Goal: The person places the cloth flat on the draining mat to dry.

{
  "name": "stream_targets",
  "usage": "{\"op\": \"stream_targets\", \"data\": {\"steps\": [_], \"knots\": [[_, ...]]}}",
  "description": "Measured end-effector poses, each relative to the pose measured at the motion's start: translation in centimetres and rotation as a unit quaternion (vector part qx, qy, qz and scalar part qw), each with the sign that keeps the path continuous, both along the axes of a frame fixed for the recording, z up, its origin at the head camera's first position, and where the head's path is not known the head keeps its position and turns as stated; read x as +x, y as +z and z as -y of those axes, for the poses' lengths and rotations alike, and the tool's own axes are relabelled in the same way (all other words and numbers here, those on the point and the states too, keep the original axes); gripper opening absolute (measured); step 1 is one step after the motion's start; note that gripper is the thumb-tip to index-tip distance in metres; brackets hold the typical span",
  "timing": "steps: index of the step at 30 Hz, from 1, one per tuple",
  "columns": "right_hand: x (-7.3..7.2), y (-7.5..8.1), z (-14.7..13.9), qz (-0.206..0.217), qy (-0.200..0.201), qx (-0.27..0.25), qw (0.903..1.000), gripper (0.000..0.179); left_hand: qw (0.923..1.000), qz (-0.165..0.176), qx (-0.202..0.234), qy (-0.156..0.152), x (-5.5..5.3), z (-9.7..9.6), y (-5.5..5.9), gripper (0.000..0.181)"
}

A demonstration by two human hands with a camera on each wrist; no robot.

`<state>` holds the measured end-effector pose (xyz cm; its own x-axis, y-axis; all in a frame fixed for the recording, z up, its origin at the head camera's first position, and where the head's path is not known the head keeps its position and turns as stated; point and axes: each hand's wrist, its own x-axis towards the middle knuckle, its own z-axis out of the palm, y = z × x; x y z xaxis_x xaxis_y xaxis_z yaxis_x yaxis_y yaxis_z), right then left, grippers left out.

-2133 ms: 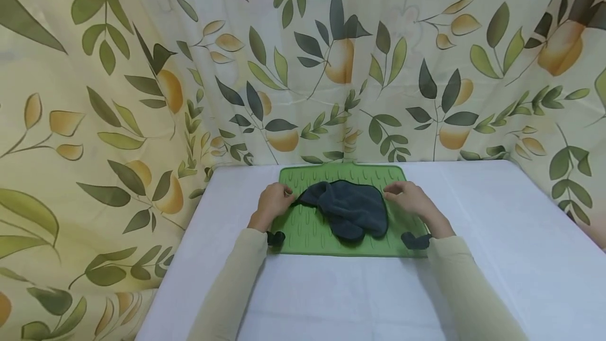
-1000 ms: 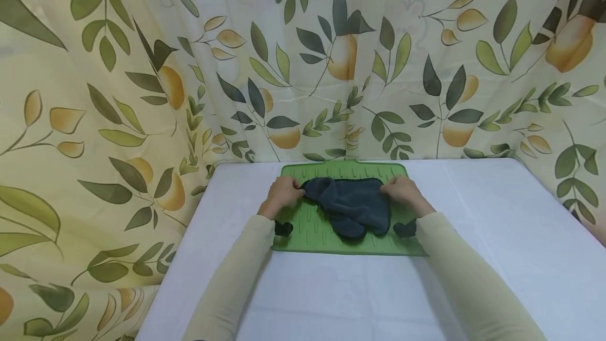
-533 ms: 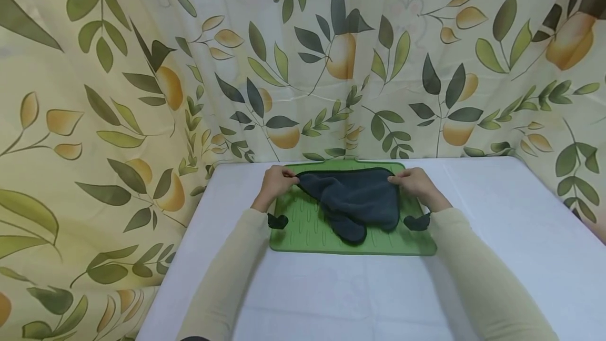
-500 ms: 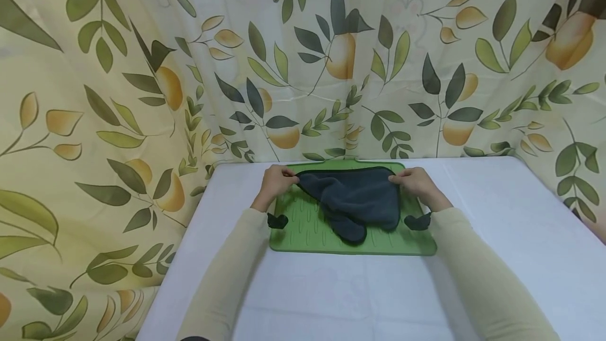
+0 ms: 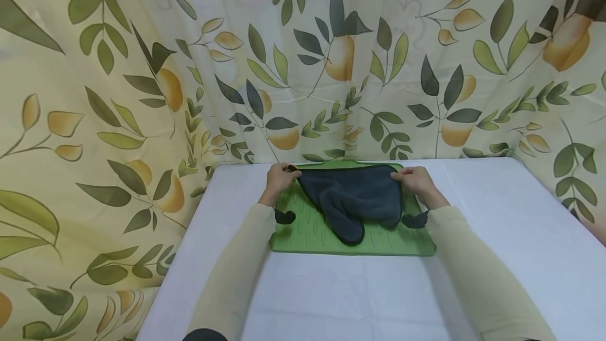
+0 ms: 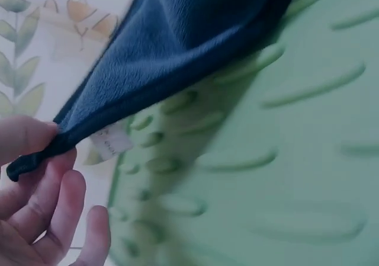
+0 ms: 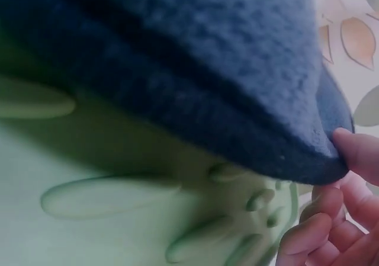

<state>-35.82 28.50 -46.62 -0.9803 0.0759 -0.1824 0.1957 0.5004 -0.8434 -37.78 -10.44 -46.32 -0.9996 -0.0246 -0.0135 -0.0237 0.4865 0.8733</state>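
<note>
A dark blue fleecy cloth [image 5: 364, 191] with black edging hangs between both hands over the green ridged mat [image 5: 307, 238]. Its far edge is drawn nearly straight, while the lower middle droops in folds to a rounded lobe near the mat. My left hand [image 5: 279, 179] pinches one far corner between thumb and fingers; in the left wrist view a small white tag [image 6: 112, 141] sticks out below the edging. The other far corner is pinched by my right hand [image 5: 417, 182], thumb on top, as the right wrist view shows of the cloth [image 7: 237, 58].
The mat lies at the far side of a table with a white cover [image 5: 322, 299]. Behind and to the left hangs a leaf-and-fruit patterned curtain [image 5: 369, 67], close to the table's far edge. Dark wrist-camera pieces [image 5: 285, 217] stick out beside each wrist.
Both hands have taken the cloth's far corners, moved apart and drawn its far edge out toward the mat's back. The crumpled cloth is now spread wider, its left side less bunched.
</note>
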Motion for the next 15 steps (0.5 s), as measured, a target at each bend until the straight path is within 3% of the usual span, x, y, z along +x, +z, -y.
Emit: {"op": "stream_targets", "data": {"steps": [4, 6, 10, 15], "knots": [[0.0, -0.4, 0.1, 0.015, 0.009, 0.005, 0.9998, 0.035, 0.9993, 0.037, 0.001, 0.001, 0.2, -0.6, -1.3, 0.042], [0.1, -0.5, 0.0, 0.026, 0.024, 0.005, 0.9994, 0.034, 0.9990, 0.042, -0.011, -0.007, 0.5, -0.8, -1.8, 0.031], [0.3, -0.1, -0.3, 0.056, 0.065, 0.010, 0.9963, 0.026, 0.9974, 0.041, -0.046, -0.037, 1.1, -1.0, -2.3, 0.026], [0.6, 0.7, -0.5, 0.111, 0.120, 0.017, 0.9864, 0.039, 0.9943, 0.043, -0.060, -0.077, 1.6, -1.0, -2.5, 0.029]]}}
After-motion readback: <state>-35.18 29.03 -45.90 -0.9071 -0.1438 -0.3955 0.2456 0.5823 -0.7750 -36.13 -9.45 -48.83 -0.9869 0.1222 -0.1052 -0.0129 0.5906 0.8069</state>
